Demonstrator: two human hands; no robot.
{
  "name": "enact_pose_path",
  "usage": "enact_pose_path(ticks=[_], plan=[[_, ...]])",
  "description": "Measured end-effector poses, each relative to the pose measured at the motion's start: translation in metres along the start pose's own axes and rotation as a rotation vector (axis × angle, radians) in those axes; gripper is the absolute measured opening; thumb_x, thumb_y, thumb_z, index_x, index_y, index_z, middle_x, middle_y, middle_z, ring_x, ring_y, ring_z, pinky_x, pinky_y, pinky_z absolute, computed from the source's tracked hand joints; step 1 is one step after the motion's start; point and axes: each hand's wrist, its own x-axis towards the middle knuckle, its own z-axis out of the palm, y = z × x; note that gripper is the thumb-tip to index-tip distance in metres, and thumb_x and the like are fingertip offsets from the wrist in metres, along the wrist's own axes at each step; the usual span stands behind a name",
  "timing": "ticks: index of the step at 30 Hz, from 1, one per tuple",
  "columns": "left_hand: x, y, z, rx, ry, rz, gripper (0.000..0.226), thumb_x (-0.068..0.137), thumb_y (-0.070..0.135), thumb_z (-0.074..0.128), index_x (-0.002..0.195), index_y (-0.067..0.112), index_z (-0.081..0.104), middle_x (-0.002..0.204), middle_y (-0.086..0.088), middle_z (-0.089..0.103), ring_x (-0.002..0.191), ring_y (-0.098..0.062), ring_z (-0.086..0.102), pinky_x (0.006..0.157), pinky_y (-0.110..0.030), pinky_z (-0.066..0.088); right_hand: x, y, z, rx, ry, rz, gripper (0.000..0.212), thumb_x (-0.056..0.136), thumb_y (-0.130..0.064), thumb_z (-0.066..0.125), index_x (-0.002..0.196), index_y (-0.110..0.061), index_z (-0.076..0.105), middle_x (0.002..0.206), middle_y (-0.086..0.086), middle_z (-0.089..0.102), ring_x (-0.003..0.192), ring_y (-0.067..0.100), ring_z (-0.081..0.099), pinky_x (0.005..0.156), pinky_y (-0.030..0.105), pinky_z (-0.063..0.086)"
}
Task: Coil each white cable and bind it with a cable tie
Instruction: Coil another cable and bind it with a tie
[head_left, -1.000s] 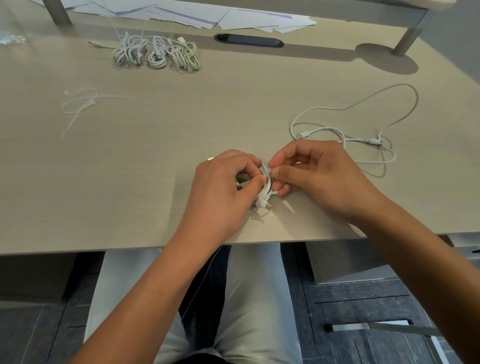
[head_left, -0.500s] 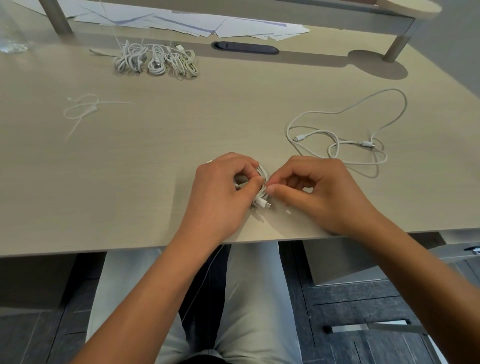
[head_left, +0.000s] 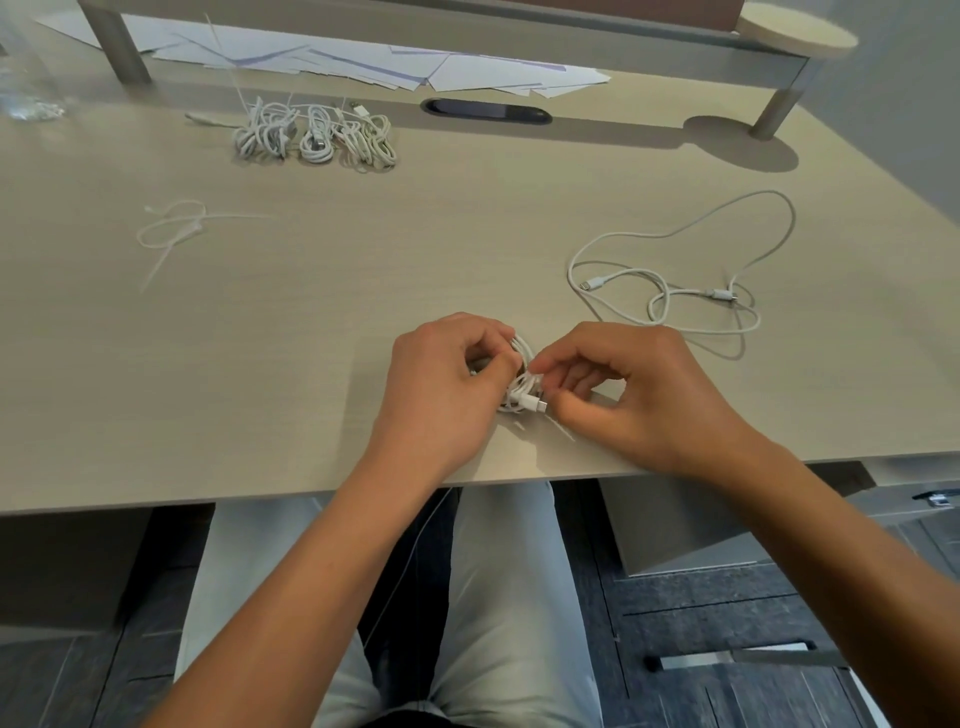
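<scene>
Near the desk's (head_left: 260, 374) front edge, the left hand (head_left: 441, 384) gripped a coiled white cable (head_left: 522, 387) while the right hand (head_left: 631, 387) pinched it. A loose cable (head_left: 675, 291) lay to the right.

My worktop (head_left: 311, 322) looks like matt pale wood-grain laminate; the cable (head_left: 522, 384) is smooth white plastic; the papers (head_left: 467, 70) are matt.

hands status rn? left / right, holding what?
Left hand: fingers curled round the coiled white cable, gripping it.
Right hand: pinching at the same coil; whether it has the tie cannot be told.
</scene>
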Motion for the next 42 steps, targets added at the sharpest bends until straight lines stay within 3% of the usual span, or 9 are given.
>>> enact_pose_path(ticks=[2,7,12,16,22,28,33,38,42], plan=[[0.0,0.001,0.001,0.007,0.001,-0.012,0.017,0.086,0.002,0.073,0.075,0.015,0.076,0.101,0.014,0.075,0.088,0.002,0.071,0.081,-0.011,0.052,-0.004,0.002,0.0,-0.039,-0.018,-0.049,0.033,0.08,0.0,0.08,0.109,-0.013,0.076,0.091,-0.004,0.071,0.083,0.013,0.07,0.078,0.03,0.058],[-0.002,0.005,0.004,0.037,0.034,-0.035,0.023,0.087,0.008,0.072,0.072,0.025,0.073,0.098,0.016,0.075,0.085,0.001,0.072,0.082,-0.022,0.058,-0.013,0.006,0.008,-0.172,0.044,-0.092,0.031,0.087,-0.031,0.086,0.113,-0.018,0.076,0.098,-0.007,0.068,0.087,0.008,0.066,0.076,0.034,0.055],[0.0,0.011,0.007,0.116,0.052,-0.043,0.029,0.087,0.009,0.071,0.068,0.031,0.068,0.099,0.012,0.076,0.084,-0.006,0.073,0.085,-0.035,0.06,-0.013,0.004,0.019,-0.337,0.156,-0.128,0.023,0.09,-0.036,0.08,0.108,-0.022,0.079,0.096,-0.005,0.069,0.079,0.018,0.067,0.063,0.04,0.054],[0.002,0.014,0.007,0.174,0.05,-0.056,0.025,0.088,0.012,0.07,0.071,0.029,0.069,0.1,0.013,0.076,0.083,-0.008,0.073,0.083,-0.036,0.059,-0.015,-0.002,0.027,-0.452,0.181,-0.108,0.023,0.091,-0.037,0.075,0.106,-0.021,0.08,0.092,-0.003,0.067,0.076,0.023,0.063,0.063,0.039,0.052],[0.003,0.011,0.002,0.14,-0.002,-0.053,0.017,0.088,0.008,0.068,0.077,0.018,0.074,0.105,0.012,0.076,0.089,-0.009,0.073,0.089,-0.038,0.058,-0.018,-0.011,0.029,-0.25,0.188,0.083,0.033,0.087,-0.049,0.072,0.112,-0.03,0.079,0.093,-0.014,0.067,0.084,0.006,0.064,0.072,0.037,0.055],[-0.002,0.005,0.001,0.05,-0.009,-0.036,0.025,0.089,0.002,0.069,0.075,0.023,0.072,0.109,0.012,0.076,0.095,-0.006,0.073,0.091,-0.034,0.059,-0.008,-0.01,0.013,-0.103,0.188,0.168,0.009,0.091,-0.03,0.073,0.098,-0.029,0.08,0.082,-0.017,0.076,0.08,0.005,0.072,0.078,0.036,0.059],[-0.004,0.0,0.002,-0.003,0.003,-0.029,0.028,0.088,0.001,0.07,0.073,0.025,0.071,0.106,0.012,0.076,0.094,-0.008,0.073,0.091,-0.037,0.059,0.012,-0.007,0.003,0.052,0.125,0.279,0.019,0.091,-0.012,0.072,0.102,-0.026,0.08,0.088,-0.011,0.072,0.075,0.007,0.069,0.075,0.025,0.054],[-0.003,0.001,0.001,-0.012,-0.003,-0.044,0.026,0.089,0.004,0.071,0.075,0.024,0.073,0.107,0.01,0.076,0.093,-0.006,0.074,0.089,-0.033,0.06,0.025,-0.006,-0.003,0.147,-0.001,0.286,0.006,0.089,-0.014,0.08,0.094,-0.018,0.082,0.093,-0.006,0.073,0.074,0.015,0.074,0.078,0.039,0.06],[-0.001,0.001,0.0,-0.03,0.016,-0.061,0.017,0.088,0.004,0.071,0.078,0.017,0.073,0.106,0.008,0.075,0.091,-0.011,0.074,0.087,-0.037,0.06,0.03,-0.005,-0.007,0.146,-0.068,0.213,0.003,0.092,-0.011,0.078,0.092,-0.014,0.079,0.091,-0.005,0.071,0.075,0.013,0.073,0.077,0.029,0.058]])
